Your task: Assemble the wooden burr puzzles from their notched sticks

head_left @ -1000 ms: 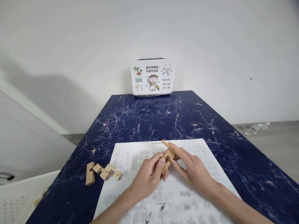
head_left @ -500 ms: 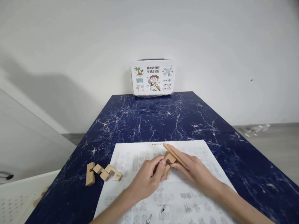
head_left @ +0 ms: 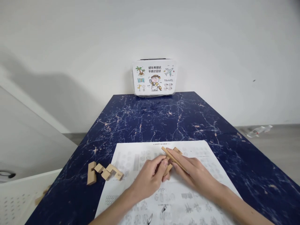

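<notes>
Over the printed sheet (head_left: 131, 200), my left hand (head_left: 150, 175) pinches a notched wooden puzzle piece (head_left: 168, 168) between thumb and fingers. My right hand (head_left: 196, 170) grips a long, thin wooden stick (head_left: 174, 159) and presses it slantwise against the pieces in the left hand. The end of another wooden block (head_left: 177, 151) shows beyond the right fingertips. Fingers hide much of how these pieces meet. Left of my hands, several notched wooden puzzle pieces (head_left: 92, 173) lie close together at the sheet's left edge, one marked with a digit.
A white cartoon case (head_left: 154, 77) stands at the far end of the blue marbled table (head_left: 150, 122), against the wall. At lower left is a white perforated basket (head_left: 18, 200) with wooden pieces (head_left: 42, 196) in it. Clear plastic bottles (head_left: 259, 131) lie on the floor at right.
The right hand's stick has tilted and shifted slightly left and down against the held pieces. A block end now shows past the right fingertips. The left hand stays nearly in place.
</notes>
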`<state>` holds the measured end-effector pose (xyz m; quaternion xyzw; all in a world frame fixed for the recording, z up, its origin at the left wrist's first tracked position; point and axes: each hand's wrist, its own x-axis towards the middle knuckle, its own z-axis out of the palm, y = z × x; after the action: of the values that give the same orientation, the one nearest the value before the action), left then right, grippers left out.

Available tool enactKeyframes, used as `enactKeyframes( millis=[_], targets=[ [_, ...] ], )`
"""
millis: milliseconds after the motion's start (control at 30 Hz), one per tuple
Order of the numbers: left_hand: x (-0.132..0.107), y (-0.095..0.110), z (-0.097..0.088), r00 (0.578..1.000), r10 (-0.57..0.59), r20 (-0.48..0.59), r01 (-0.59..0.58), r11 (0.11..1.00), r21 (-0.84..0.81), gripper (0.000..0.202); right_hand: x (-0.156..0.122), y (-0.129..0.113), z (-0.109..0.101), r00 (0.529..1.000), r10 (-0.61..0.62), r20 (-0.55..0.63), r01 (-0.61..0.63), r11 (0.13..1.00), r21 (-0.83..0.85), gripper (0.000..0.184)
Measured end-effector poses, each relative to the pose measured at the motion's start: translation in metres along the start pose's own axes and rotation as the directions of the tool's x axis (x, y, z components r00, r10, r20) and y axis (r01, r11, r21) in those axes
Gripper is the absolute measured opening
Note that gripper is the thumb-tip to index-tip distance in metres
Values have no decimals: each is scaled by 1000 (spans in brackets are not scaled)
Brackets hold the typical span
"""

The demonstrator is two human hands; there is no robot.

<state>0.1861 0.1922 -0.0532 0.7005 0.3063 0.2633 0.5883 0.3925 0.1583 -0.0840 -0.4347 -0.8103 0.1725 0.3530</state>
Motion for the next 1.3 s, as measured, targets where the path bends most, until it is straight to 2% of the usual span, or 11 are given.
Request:
enactKeyframes(
  millis=[200, 567, 867, 1000, 1067, 1167, 1233, 1300],
  targets=[
    [-1, 0, 2, 1000, 7, -12, -7, 1000, -15, 37, -1, -1, 0, 1000, 10, -7, -10, 1000, -17, 52],
    [-3, 0, 3, 1000, -9, 17, 9, 1000, 0, 37, -1, 1, 1, 997, -52, -51, 48, 995, -87, 48],
    [-1, 2, 1, 1000, -26, 7, 27, 995, -98, 37, 2, 0, -3, 1000, -12, -28, 14, 998, 60, 49],
    [0, 1, 0, 1000, -31, -2, 31, 985, -171, 37, 1, 2, -2, 1000, 15, -22, -14, 999, 46, 50],
    [0, 0, -1, 999, -39, -33, 31, 978, -207, 37, 0, 2, -2, 998, 39, -40, -38, 999, 31, 51],
    [3, -3, -6, 989, -53, -139, 17, 969, -246, 37, 1, 1, -4, 989, 88, -118, -84, 996, 39, 54],
    [4, -5, -9, 970, -75, -232, 10, 962, -271, 36, 2, 0, -6, 979, 116, -169, -112, 993, 36, 45],
    [5, -6, -12, 947, -105, -303, 13, 956, -293, 35, 4, 0, -8, 978, 123, -166, -125, 992, -3, 33]
  ],
)
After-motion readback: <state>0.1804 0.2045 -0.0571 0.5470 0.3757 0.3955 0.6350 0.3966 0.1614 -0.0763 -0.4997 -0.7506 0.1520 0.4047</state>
